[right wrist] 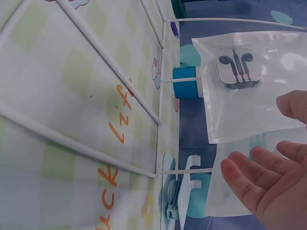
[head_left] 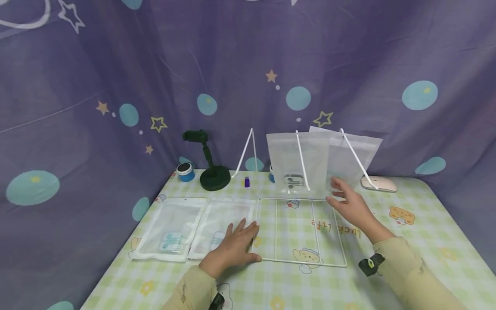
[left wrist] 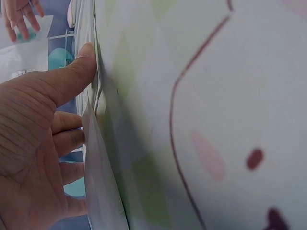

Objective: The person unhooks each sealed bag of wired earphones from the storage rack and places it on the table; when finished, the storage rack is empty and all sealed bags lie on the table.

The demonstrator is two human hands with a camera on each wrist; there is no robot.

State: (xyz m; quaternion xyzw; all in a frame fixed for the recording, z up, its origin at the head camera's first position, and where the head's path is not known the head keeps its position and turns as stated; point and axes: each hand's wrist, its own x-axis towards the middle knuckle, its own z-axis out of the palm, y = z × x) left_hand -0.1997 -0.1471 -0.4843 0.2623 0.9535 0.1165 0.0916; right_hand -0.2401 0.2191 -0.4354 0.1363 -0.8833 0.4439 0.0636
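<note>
A white wire rack (head_left: 276, 228) lies on the table, with several prongs rising at its back. My left hand (head_left: 235, 246) rests at its left side with spread fingers, beside and partly over a flat white zip bag (head_left: 222, 211). Another such bag (head_left: 170, 219), with a pale blue item inside, lies farther left. Two translucent bags hang at the prongs: one (head_left: 284, 153) holds black earphones (right wrist: 235, 67), and the other (head_left: 362, 148) is at the right. My right hand (head_left: 351, 209) is near their lower edges, fingers loosely bent and thumb apart, holding nothing visible.
Along the back stand a blue jar (head_left: 186, 173), a dark green phone stand (head_left: 215, 178) and a small purple stick (head_left: 247, 182). Another blue jar (right wrist: 186, 82) is partly behind the bags. A pink mouse (head_left: 383, 184) lies at the back right. A patterned curtain (head_left: 240, 51) hangs behind.
</note>
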